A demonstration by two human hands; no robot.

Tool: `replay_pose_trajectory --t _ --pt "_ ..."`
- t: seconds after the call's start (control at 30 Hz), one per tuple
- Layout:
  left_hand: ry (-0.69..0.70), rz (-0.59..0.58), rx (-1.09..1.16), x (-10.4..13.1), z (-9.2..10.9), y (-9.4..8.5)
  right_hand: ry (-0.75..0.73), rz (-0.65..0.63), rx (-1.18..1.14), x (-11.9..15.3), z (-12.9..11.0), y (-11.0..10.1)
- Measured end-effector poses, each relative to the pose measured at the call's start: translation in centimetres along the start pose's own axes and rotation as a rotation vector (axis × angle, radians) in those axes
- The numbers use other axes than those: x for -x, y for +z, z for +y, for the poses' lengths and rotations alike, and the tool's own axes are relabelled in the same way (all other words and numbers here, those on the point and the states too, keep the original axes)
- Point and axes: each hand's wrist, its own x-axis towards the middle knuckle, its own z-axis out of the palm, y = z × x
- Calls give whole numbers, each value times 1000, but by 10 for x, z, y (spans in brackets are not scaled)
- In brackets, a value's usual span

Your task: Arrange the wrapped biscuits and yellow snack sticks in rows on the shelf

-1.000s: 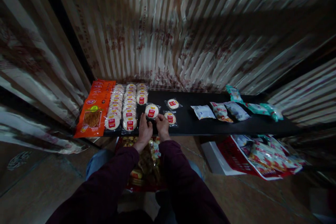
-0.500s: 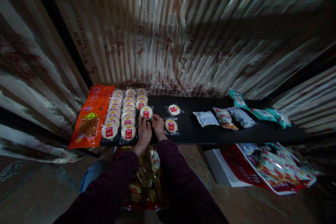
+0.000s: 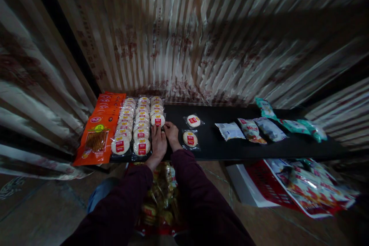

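A wrapped round white cracker with a red label lies at the front end of the third row of overlapping crackers on the black shelf. My left hand touches its near edge with the fingertips. My right hand pinches the right edge of its clear wrapper. Two fuller rows of the same crackers run along the left of my hands. Two single crackers lie to the right of my right hand, one behind the other.
Orange snack packs overlap at the shelf's left end. Small white, red and teal packets lie on the right part. Below are an open bag of wrapped snacks, a white box and a red bag of packets.
Both hands have moved slightly away from me with the cracker, which now overlaps the front of the third row. The view has shifted a little.
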Motion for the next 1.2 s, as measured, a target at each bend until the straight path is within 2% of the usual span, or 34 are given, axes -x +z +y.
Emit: replay_pose_trajectory --t 0.3,0.4,0.57,0.7,1.0,1.2 --pt "9 -10 -31 -11 -2 0 43 -37 147 -3 -10 -1" --pt "-3 -9 -25 -12 -4 2 16 -1 196 -3 -8 1" --pt "-10 10 31 -15 -8 4 -104 57 128 -5 -1 7" --pt "10 4 42 -16 -10 5 -104 23 92 -5 3 10" --pt "61 -3 -5 -10 -12 4 -108 64 19 7 1 4" --pt "86 10 -33 3 -10 4 -105 81 -3 22 10 0"
